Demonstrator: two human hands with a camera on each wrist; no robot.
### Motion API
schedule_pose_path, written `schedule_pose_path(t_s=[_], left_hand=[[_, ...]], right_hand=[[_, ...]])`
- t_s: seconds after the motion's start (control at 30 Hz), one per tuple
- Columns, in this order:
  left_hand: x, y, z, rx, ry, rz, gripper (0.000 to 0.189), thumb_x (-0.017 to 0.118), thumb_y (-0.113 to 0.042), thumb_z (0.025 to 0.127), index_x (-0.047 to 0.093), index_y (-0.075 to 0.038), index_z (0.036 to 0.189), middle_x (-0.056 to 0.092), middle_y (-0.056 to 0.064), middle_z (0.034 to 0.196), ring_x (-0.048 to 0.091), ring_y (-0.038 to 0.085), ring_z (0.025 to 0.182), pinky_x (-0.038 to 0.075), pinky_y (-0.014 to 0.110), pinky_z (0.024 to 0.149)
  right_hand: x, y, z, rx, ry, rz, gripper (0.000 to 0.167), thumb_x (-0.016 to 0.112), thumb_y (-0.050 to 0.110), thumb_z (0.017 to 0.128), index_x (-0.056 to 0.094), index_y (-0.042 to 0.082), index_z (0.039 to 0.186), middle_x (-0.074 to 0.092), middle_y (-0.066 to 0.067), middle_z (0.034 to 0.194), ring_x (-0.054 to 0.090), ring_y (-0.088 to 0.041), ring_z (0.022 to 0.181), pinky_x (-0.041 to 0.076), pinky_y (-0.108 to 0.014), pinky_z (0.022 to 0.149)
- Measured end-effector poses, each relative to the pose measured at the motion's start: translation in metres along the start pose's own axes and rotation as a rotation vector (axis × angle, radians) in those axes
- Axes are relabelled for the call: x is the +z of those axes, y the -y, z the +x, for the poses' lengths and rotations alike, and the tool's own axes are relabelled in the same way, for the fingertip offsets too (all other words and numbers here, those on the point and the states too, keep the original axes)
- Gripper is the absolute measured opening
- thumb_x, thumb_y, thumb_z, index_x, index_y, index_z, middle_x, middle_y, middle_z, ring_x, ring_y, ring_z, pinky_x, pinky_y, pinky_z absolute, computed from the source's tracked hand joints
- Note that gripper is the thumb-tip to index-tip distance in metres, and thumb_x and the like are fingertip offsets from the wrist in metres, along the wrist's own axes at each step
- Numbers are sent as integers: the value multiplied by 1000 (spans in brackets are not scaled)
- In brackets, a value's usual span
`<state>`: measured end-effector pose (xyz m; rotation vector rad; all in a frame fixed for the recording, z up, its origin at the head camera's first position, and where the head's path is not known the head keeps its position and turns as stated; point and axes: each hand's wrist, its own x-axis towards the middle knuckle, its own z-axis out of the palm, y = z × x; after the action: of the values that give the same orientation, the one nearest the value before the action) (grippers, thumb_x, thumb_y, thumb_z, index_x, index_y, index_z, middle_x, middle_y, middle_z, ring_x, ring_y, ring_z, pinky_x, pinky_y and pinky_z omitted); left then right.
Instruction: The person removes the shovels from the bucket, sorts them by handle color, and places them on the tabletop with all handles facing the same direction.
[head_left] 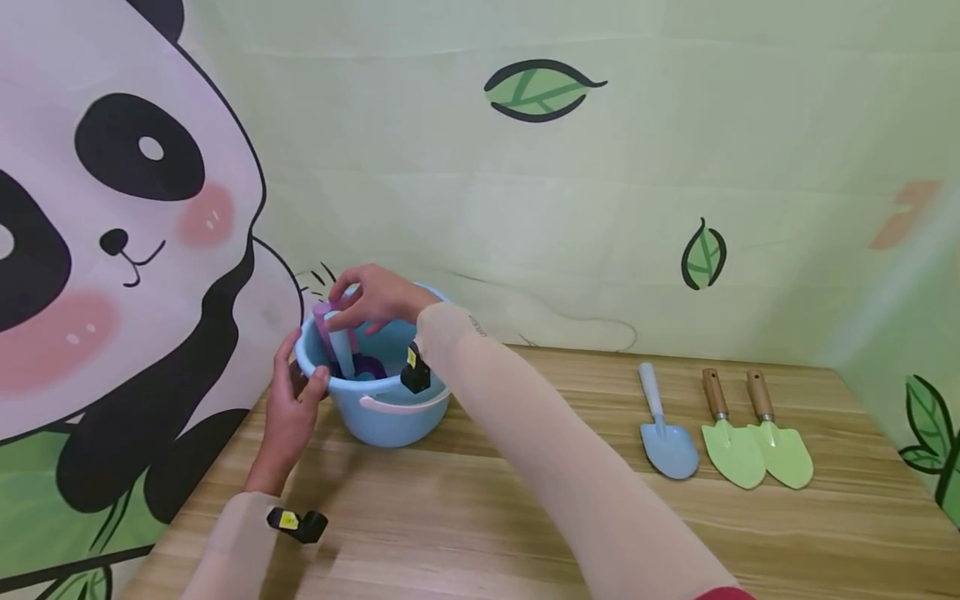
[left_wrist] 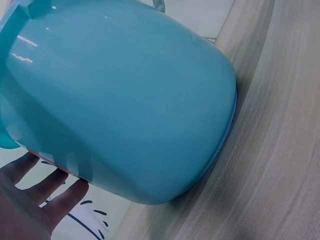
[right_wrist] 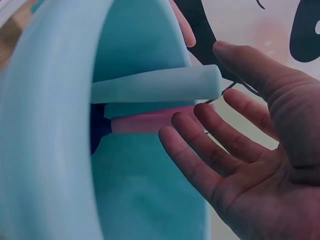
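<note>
A light-blue bucket [head_left: 390, 417] stands at the left of the table. My left hand [head_left: 291, 417] is at its left side, thumb by the rim; in the left wrist view, straight fingers [left_wrist: 65, 200] touch the outer wall. Inside lean tools with a light-blue handle [right_wrist: 160, 85] and a pink-purple handle [right_wrist: 145, 120], their lower parts partly hidden by the rim. Dark purple shows at the bucket's bottom. My right hand [head_left: 378, 298] is over the bucket beside the handle tops, fingers spread and loosely bent, holding nothing in the right wrist view.
A blue hand trowel [head_left: 667, 446] lies at the right of the table, beside two green trowels [head_left: 731, 454] with wooden handles. A white bucket handle [head_left: 405, 407] hangs across the front. Printed cloth walls [head_left: 420, 125] enclose the table's back and sides.
</note>
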<state>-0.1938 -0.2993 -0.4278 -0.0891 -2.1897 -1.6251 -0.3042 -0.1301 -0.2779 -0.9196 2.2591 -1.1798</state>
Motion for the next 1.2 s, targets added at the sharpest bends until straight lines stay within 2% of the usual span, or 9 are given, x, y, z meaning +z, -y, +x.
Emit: schedule_pose_path(t_s=[0.27,0.53,0.8,0.93,1.03,1.2], left_hand=[[-1,1,1,7,-6,0,70,55,-28,106,15,-32,164,30,13,165,38,42,146,44,55,104],[-1,2,0,12,-10,6,71,55,-26,106,16,-32,165,31,14,164,39,41,145,46,53,101],[-1,1,1,25,-13,10,72,56,-23,106,15,-32,165,32,15,164,41,41,143,47,52,102],[-1,1,0,30,-12,1,72,55,-23,106,16,-33,165,33,16,163,42,42,142,52,33,98],[-1,1,1,33,-14,-14,72,56,-22,105,17,-32,164,34,17,163,42,42,142,50,14,89],[-1,1,0,28,-13,-16,71,56,-22,105,17,-31,164,34,16,163,42,41,143,50,20,93]], right_hand=[[8,1,5,33,-50,-4,37,82,19,89,62,9,119,67,-7,117,69,-25,101,62,-40,82],[16,-2,11,71,-92,-29,37,82,19,89,60,10,117,67,-5,106,71,-25,97,62,-35,80],[18,-6,13,58,-103,-9,30,83,13,87,65,8,110,69,-6,100,69,-22,91,62,-36,80],[17,-9,12,39,-88,11,26,82,9,88,65,6,108,70,-8,102,68,-20,90,62,-38,82],[17,-10,10,17,-81,26,25,81,6,88,65,4,108,70,-10,105,68,-21,91,62,-39,81],[16,-12,9,-6,-82,49,23,79,4,89,65,4,107,70,-11,104,68,-21,92,62,-40,81]])
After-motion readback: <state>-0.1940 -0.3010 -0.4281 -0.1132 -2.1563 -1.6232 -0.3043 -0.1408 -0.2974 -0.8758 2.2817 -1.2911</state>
